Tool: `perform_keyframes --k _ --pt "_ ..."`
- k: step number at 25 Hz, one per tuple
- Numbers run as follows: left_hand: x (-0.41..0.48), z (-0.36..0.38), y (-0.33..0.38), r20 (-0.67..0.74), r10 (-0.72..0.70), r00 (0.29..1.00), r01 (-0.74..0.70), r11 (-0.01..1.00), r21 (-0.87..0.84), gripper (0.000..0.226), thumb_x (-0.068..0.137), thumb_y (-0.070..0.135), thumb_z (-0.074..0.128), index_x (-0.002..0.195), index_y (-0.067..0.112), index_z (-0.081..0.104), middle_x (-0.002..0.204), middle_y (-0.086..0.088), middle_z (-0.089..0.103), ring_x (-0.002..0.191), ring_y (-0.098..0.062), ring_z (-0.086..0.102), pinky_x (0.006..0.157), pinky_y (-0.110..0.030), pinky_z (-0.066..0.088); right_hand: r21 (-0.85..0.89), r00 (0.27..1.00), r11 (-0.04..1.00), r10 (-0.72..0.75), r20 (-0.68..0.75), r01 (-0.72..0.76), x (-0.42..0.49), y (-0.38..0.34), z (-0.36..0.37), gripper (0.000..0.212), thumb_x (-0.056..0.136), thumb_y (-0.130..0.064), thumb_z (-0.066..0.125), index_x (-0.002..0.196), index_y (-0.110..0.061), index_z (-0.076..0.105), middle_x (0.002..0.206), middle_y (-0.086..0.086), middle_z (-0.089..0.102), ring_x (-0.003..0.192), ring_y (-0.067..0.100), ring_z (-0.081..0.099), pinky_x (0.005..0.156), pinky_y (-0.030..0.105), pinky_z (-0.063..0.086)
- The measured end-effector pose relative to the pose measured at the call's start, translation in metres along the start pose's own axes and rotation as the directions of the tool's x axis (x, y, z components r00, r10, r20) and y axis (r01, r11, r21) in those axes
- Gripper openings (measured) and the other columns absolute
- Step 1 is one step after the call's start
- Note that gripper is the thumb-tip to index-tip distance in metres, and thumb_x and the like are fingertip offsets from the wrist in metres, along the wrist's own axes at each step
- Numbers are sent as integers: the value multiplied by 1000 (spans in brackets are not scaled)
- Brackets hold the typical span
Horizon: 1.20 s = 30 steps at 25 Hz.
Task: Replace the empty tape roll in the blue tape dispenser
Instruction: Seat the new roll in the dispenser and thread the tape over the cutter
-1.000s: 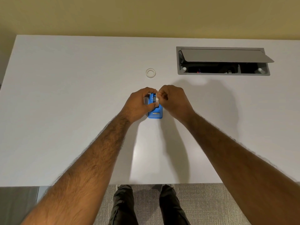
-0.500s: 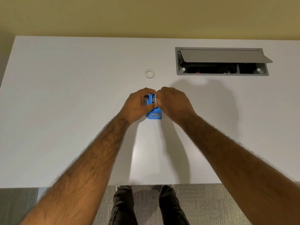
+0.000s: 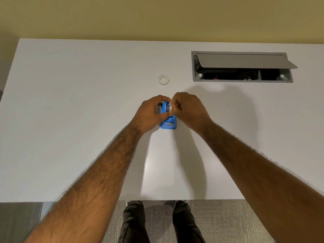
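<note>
the blue tape dispenser (image 3: 168,124) sits on the white desk (image 3: 70,120), near its middle, with both hands closed around its far end, so the roll area is mostly hidden. a small whitish ring (image 3: 163,79) lies alone on the desk beyond the hands, well apart from them; it looks like the spent core already taken out, though that is a judgement. if so, the removal is done and seating the new roll is what remains. the left hand (image 3: 152,113) curls over the dispenser's left side, gripping the body. the right hand (image 3: 188,109) is bunched, fingertips pinching something pale at the top, probably the roll or its hub; i cannot tell which.
</note>
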<state>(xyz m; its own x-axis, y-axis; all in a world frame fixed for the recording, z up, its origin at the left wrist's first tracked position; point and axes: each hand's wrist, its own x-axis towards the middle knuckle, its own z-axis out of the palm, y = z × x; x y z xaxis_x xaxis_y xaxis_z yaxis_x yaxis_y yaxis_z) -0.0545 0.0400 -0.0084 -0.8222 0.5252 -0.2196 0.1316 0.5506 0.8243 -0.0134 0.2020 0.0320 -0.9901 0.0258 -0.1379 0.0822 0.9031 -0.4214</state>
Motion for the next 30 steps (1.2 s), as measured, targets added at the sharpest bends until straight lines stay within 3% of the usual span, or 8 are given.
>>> perform_keyframes --k 11,15,19,22,24,26,28,30 --pt "1 -1 2 12 -17 1000 17 1000 14 45 84 34 79 125 25 63 120 10 69 109 -9 63 98 -25 48 -172 991 976 -135 -15 131 -11 -4 -3 18 91 -25 61 95 -7 60 85 9 58 72 17 44 66 30 40" --pt "0 -1 3 3 -27 1000 27 999 17 44 84 32 79 124 26 64 119 11 69 107 -8 63 88 -9 42 -80 999 996 -46 -6 46 -3 -8 -1 16 92 -24 55 89 -8 56 80 4 46 71 17 45 67 25 34" --pt "-1 -1 5 1 -19 1000 19 1000 6 44 82 31 80 122 26 63 119 12 68 108 -7 63 91 -16 46 14 1000 1000 -12 25 12 -3 -2 0 20 94 -21 51 96 -5 62 81 4 55 72 17 51 72 32 49" --pt "-2 0 7 0 -39 999 39 999 -1 42 82 26 81 119 27 61 115 14 66 103 -5 61 82 -5 40 257 980 956 174 -99 -144 -18 1 -1 19 92 -22 55 108 -17 64 88 -8 62 73 10 58 70 19 47" --pt "-1 1 7 7 -31 999 31 999 12 44 81 21 81 118 27 59 118 12 66 105 -8 62 81 -4 38 498 897 804 429 -108 -325 -31 -4 -2 15 89 -18 57 99 -17 67 85 -5 68 70 13 64 65 23 54" --pt "-2 1 4 -6 -15 1000 15 1000 17 46 79 18 82 117 27 58 121 10 65 109 -11 62 87 -10 41 751 734 407 663 148 -519 -39 -14 -4 13 88 -12 56 91 -9 68 79 7 71 59 17 65 53 27 56" --pt "-3 2 2 -32 13 999 -12 1000 25 46 78 15 82 116 25 58 123 8 63 110 -13 63 93 -20 48 802 578 -36 674 460 -596 -42 -27 -5 14 87 -7 55 93 -1 67 75 12 69 50 16 60 44 23 49" --pt "-5 3 -2 -40 43 998 -41 998 52 44 78 14 81 115 22 58 124 5 62 110 -14 63 99 -34 52 770 529 -251 601 599 -587 -42 -33 -3 15 86 -5 53 91 1 66 70 13 67 47 14 57 41 19 44"
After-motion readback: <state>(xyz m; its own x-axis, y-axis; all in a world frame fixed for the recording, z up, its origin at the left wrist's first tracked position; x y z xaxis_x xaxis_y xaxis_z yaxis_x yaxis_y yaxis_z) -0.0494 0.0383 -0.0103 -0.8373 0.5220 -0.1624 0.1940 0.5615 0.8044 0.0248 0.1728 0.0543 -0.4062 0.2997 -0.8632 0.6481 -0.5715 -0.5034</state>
